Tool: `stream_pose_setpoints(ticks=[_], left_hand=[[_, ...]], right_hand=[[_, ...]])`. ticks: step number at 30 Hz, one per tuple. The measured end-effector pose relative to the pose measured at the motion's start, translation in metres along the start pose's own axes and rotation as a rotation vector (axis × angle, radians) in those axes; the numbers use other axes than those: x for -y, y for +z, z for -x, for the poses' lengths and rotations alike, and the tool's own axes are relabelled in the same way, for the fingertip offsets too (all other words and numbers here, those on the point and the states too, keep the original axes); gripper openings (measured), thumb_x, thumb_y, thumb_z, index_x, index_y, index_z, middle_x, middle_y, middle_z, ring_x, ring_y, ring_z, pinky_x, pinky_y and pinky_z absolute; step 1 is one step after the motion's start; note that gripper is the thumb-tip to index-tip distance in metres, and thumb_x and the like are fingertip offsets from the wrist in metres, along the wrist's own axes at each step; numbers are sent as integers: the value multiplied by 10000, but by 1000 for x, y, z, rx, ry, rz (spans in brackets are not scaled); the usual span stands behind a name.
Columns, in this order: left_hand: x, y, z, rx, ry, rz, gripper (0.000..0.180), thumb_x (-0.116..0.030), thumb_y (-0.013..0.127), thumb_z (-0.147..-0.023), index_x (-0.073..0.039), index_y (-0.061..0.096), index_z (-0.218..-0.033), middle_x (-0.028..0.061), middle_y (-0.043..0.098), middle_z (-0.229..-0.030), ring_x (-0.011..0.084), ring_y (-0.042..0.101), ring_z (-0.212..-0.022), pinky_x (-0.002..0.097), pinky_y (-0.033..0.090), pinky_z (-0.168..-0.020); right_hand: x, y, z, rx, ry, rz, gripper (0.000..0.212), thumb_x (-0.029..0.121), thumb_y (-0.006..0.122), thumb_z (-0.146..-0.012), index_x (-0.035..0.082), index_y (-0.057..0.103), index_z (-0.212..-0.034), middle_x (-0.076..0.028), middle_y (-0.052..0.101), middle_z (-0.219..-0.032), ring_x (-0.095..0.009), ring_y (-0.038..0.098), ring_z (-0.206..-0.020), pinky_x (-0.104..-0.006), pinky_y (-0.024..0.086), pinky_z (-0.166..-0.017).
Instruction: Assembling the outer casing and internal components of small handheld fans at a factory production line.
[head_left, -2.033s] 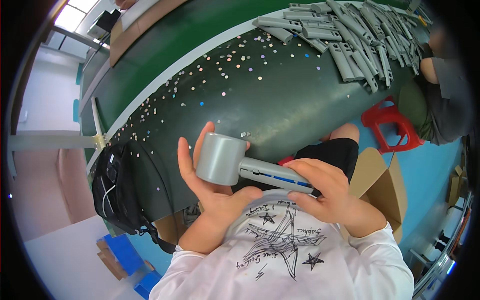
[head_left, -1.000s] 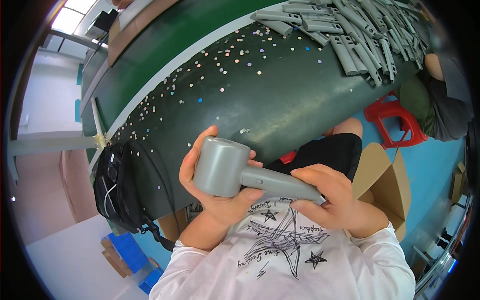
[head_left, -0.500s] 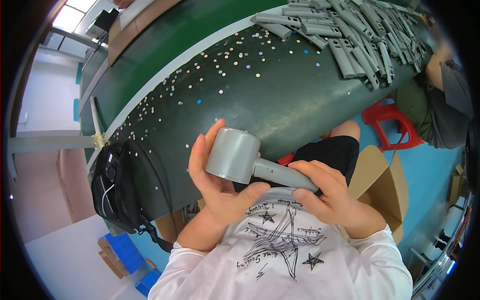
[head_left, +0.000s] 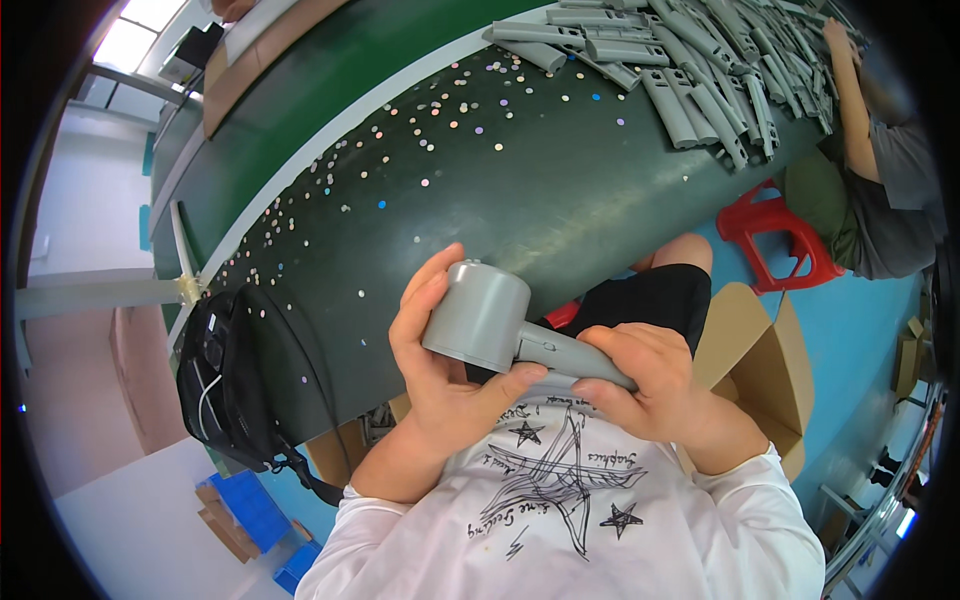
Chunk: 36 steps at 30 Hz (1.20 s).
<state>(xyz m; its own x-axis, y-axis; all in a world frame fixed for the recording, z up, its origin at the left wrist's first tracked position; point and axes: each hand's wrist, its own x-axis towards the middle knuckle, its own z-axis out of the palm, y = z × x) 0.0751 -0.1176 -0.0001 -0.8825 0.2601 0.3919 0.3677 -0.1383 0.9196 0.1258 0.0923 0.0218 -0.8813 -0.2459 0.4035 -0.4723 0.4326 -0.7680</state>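
Observation:
Both hands hold a grey hair dryer housing (head_left: 480, 316) in front of my chest, its wide round head to the left and its handle slanting down to the right. My left hand (head_left: 432, 345) is wrapped round the head, fingers behind it and thumb beneath near the neck. Around the handle's end my right hand (head_left: 645, 378) closes, thumb on the near side and fingers over the top. A small oval mark or opening shows on the handle near the neck.
A heap of grey handle shells (head_left: 690, 90) lies on the dark green table (head_left: 520, 200), with many small round dots scattered left of it. A black bag (head_left: 222, 370) sits at the left edge. An open carton (head_left: 765, 385), a red stool (head_left: 775, 240) and another person (head_left: 880, 190) are at right.
The housing has tilted slightly and shifted a little right at its head, still in both hands. The other person's arm now reaches to the heap at the upper right.

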Motion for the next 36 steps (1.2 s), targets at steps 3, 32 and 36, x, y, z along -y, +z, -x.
stream_pose_setpoints(ticks=[3,32,36], left_hand=[[3,-4,1,38,16,-46,978,-127,888,-674,-132,258,-1422,238,269,-1491,304,584,-1104,436,575,-873],[14,5,2,-23,90,-100,997,-140,903,-656,-84,243,-1401,271,301,-1422,296,500,-1197,388,505,-928],[6,2,-2,-96,-68,-45,993,-141,908,-649,-90,249,-1391,231,325,-1414,287,465,-1235,397,483,-958]], right_hand=[[-2,-2,1,10,-31,-4,417,149,782,-764,-81,589,-1054,-139,608,-727,-274,597,-581,-342,480,-522],[8,7,10,-56,156,-14,382,139,758,-793,-36,591,-1089,-97,568,-699,-218,538,-526,-313,428,-473],[4,4,-1,12,197,-93,451,208,773,-796,-15,590,-1142,-104,593,-776,-228,556,-579,-320,450,-516]])
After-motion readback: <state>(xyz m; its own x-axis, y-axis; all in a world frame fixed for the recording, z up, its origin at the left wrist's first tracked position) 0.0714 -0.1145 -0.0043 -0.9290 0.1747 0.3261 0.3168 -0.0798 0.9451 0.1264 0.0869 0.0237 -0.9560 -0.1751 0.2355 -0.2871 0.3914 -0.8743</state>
